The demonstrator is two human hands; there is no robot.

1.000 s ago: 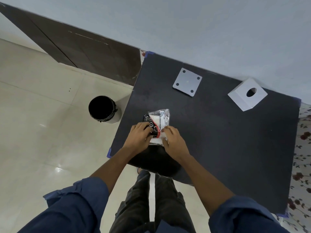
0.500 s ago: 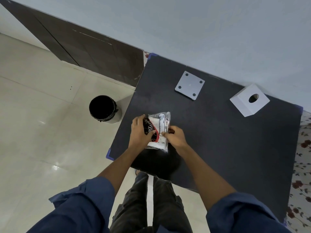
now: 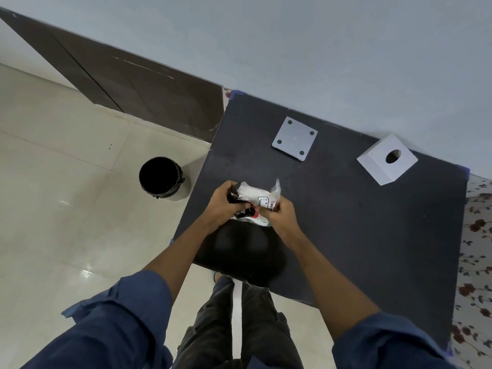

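A clear plastic packet (image 3: 259, 198) with white, black and red contents and a printed label is held just above the near left part of the black table (image 3: 346, 225). My left hand (image 3: 222, 206) grips its left end, fingers curled round the black part. My right hand (image 3: 282, 213) pinches its right side by the label. The packet is crumpled between the two hands and partly hidden by them.
A grey square plate (image 3: 295, 138) with a hole at each corner lies at the table's far side. A white block (image 3: 387, 159) with a round hole sits at the far right. A black bin (image 3: 161, 178) stands on the tiled floor to the left. A floral cloth (image 3: 476, 235) borders the right.
The packet has come up off the table. Both hands now hold it higher and squeeze it, so it looks crumpled where before it lay flat.
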